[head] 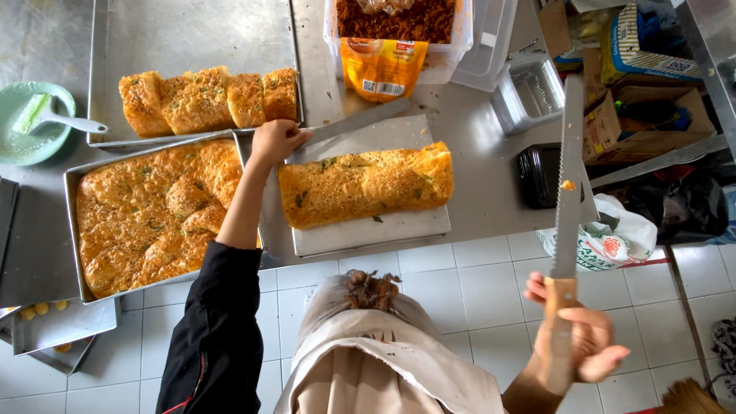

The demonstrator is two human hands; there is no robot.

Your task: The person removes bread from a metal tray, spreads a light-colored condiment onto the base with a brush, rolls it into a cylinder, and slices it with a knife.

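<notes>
My left hand (pixel 274 141) grips the upper left corner of a flat metal board (pixel 368 230) on the steel table. On the board lies a long golden slab of baked bread (pixel 366 184) sprinkled with herbs. My right hand (pixel 576 337) is off to the lower right, over the tiled floor, closed around the wooden handle of a long serrated bread knife (pixel 569 176). The blade points up and away from me, with a crumb stuck on it. My black left sleeve and beige apron fill the bottom middle.
A baking tray (pixel 70 184) holds a large uncut sheet of bread (pixel 153 211). Behind it another tray carries cut bread pieces (pixel 207 98). A green bowl with a spatula (pixel 31 123), a clear tub of brown filling (pixel 395 27), foil containers (pixel 529 92) and cardboard boxes (pixel 644 107) surround them.
</notes>
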